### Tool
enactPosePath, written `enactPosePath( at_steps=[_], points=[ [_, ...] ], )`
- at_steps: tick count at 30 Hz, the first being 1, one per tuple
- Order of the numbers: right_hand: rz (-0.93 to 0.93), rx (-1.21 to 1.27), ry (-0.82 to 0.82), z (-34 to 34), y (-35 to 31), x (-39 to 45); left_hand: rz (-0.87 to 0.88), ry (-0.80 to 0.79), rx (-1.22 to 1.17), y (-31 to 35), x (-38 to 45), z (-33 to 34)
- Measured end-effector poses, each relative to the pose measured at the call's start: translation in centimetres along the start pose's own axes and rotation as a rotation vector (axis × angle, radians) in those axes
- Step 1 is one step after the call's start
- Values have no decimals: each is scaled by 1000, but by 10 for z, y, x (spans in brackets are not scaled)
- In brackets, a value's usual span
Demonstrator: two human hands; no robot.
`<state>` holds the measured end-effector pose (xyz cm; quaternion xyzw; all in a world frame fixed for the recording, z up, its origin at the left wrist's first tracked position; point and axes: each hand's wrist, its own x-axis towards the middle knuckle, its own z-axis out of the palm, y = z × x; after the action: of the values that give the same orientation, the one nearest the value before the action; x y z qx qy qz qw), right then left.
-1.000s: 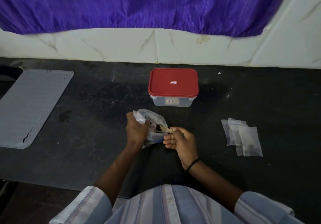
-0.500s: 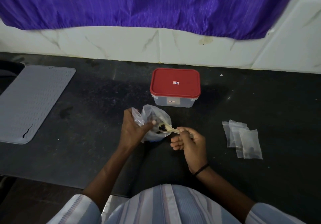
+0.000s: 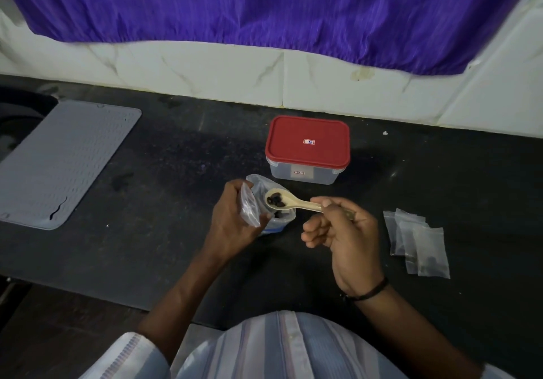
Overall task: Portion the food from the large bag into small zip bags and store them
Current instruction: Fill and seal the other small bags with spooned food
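My left hand (image 3: 232, 220) grips a small clear zip bag (image 3: 249, 206) next to the large clear bag (image 3: 279, 221), which stands on the black counter with dark food pieces inside. My right hand (image 3: 343, 231) holds a cream plastic spoon (image 3: 289, 201) by its handle. The spoon's bowl carries several dark food pieces and hovers over the large bag's mouth, just right of the small bag. A little pile of small zip bags (image 3: 418, 245) lies on the counter to the right; the nearest one has dark bits in it.
A clear container with a red lid (image 3: 307, 146) stands shut behind the bags. A grey ribbed mat (image 3: 61, 158) lies at the left. The black counter (image 3: 176, 246) ends at a white tiled wall under a purple curtain (image 3: 264, 5).
The spoon has come up out of the large bag, loaded with dark pieces. My right hand has drawn back to the right, and my left hand now holds the small bag more upright.
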<state>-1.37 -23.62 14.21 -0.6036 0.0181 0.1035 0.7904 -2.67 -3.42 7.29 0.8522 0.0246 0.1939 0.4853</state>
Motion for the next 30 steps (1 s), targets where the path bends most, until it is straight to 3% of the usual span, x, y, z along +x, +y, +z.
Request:
enactPosePath(
  at_steps=[17,19,21,23,27,30],
  points=[
    [-146,-410,-207,6,7,-12,186,-66,127,12,-7,7],
    [-257,-688,-311,7,5,-9,206,-93,159,10,-9,9],
    [-470,-1051,-453,11,2,-9,156,-119,174,9,-12,10],
    [-686,-1251,-506,16,-1,-8,101,-117,162,8,-14,10],
    [-977,-1302,-527,13,3,-6,70,-78,68,5,-14,8],
    [-952,-1114,-367,2,5,-6,-29,-9,38,-2,-15,4]
  ],
)
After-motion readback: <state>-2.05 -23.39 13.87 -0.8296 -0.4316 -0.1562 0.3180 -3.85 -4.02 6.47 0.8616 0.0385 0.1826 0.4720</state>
